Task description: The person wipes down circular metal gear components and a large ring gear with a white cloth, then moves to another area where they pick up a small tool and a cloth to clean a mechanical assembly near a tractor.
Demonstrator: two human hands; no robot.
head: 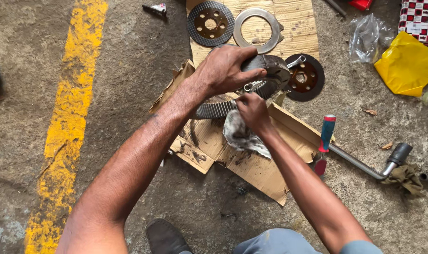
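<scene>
My left hand (pixel 226 69) grips the top of a large toothed metal gear part (pixel 270 77), holding it tilted over a torn sheet of cardboard (pixel 256 167). My right hand (pixel 252 110) is closed on a dirty grey rag (pixel 237 136) and presses it against the lower side of the gear part. The rag hangs down below the hand. A ribbed ring of gear teeth (pixel 214 109) shows beneath my left wrist.
Two dark friction discs (pixel 210 22) (pixel 306 77) and a bare steel ring (pixel 257 29) lie on cardboard beyond the gear. A red-and-teal handled screwdriver (pixel 325 138) and a bent metal wrench (pixel 364 164) lie at right. A yellow bag (pixel 406 65) sits far right. A yellow painted line (pixel 68 117) runs along the left.
</scene>
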